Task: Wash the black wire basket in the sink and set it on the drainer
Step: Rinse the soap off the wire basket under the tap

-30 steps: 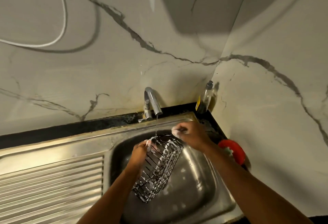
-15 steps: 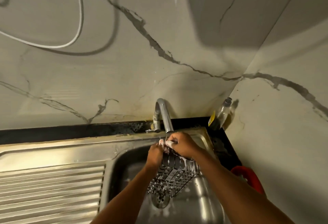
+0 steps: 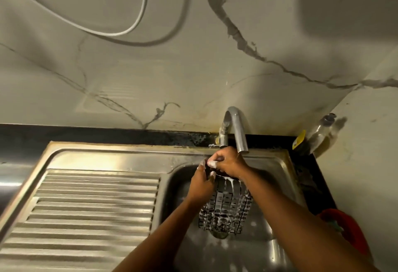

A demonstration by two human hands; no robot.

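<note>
The black wire basket (image 3: 226, 209), streaked with white foam, hangs upright over the steel sink bowl (image 3: 273, 248). My left hand (image 3: 201, 183) grips its upper left edge. My right hand (image 3: 229, 163) is closed over its top rim, just under the tap spout (image 3: 238, 130). Both sets of fingertips are foamy. A thin stream of water falls from the spout onto my right hand. The basket's top rim is hidden under my hands. The ribbed steel drainer (image 3: 92, 207) lies to the left of the bowl.
A clear bottle with a yellow label (image 3: 316, 136) stands in the back right corner. A red object (image 3: 346, 228) sits on the dark counter to the right of the sink. Marbled wall tiles rise behind, with a white cable (image 3: 137, 20) hanging across them.
The basket has swung from a slant to hanging upright under the tap. My hands have come together at its top rim. The camera has shifted, so the sink sits further right in view.
</note>
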